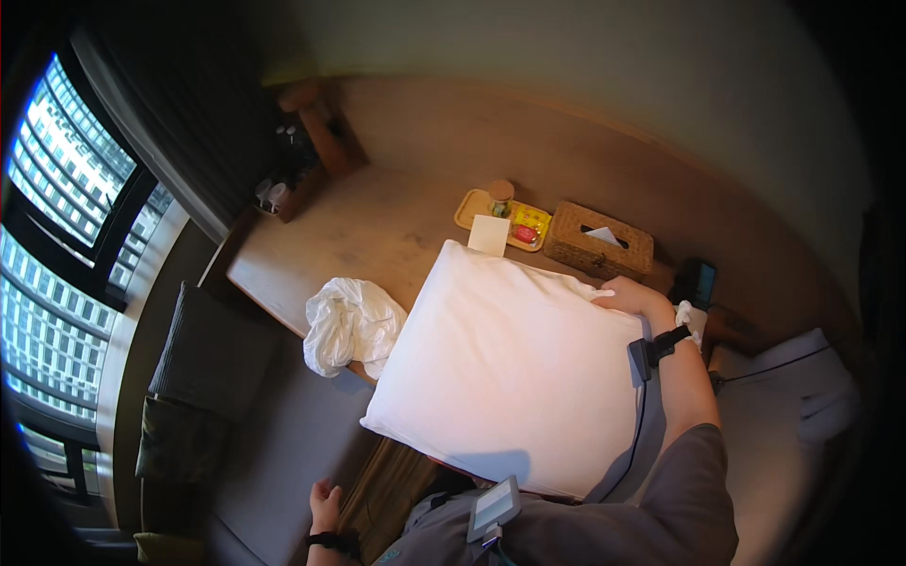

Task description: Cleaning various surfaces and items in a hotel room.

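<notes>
A large white pillow (pixel 517 368) in a smooth cover lies in front of me, its far part over the edge of a wooden desk. My right hand (pixel 626 296) grips the fabric at the pillow's far right edge, with a little of the cloth showing beyond the fingers. Down at the lower left, my left hand (pixel 325 497) is held away from the pillow, its fingers loosely curled with nothing visible in them. A crumpled white cloth (pixel 354 322) sits on the desk's near edge, against the pillow's left side.
On the wooden desk (pixel 297 247) are a woven tissue box (pixel 598 240), a small tray (pixel 468 206) with a cork-topped jar (pixel 501 198) and packets, and a white card (pixel 488 235). A dark device (pixel 697 283) stands at right. Cushions (pixel 209 354) line the window seat.
</notes>
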`<action>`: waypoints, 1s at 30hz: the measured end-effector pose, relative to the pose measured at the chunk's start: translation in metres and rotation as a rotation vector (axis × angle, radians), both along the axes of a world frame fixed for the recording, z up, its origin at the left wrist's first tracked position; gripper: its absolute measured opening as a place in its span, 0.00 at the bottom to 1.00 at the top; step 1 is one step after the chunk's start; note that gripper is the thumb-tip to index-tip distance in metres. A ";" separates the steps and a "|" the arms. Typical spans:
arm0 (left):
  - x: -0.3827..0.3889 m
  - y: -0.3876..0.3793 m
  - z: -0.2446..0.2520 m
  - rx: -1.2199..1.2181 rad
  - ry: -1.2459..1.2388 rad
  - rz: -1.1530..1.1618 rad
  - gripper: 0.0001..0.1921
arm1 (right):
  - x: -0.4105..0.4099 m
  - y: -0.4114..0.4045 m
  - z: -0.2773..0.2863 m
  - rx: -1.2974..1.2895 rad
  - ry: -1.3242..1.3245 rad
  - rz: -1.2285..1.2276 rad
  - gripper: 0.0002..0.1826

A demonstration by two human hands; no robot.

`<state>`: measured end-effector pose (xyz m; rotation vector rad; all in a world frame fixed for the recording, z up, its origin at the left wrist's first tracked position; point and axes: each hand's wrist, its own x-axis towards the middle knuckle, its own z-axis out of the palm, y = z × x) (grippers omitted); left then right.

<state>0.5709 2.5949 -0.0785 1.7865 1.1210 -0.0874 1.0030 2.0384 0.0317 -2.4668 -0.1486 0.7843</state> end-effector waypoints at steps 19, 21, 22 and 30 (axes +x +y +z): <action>0.264 -0.185 0.142 -0.985 -0.815 -1.077 0.24 | -0.555 0.023 0.221 -0.412 -0.823 -0.426 0.13; 0.209 -0.259 0.182 -0.687 -0.973 -1.207 0.23 | -0.592 0.010 0.207 -0.411 -0.874 -0.530 0.13; 0.208 -0.275 0.177 -0.756 -0.904 -1.312 0.23 | -0.624 0.005 0.204 -0.395 -0.891 -0.609 0.12; 0.105 -0.463 0.209 -0.909 -0.877 -1.662 0.23 | -0.770 -0.002 0.174 -0.626 -0.590 -1.099 0.13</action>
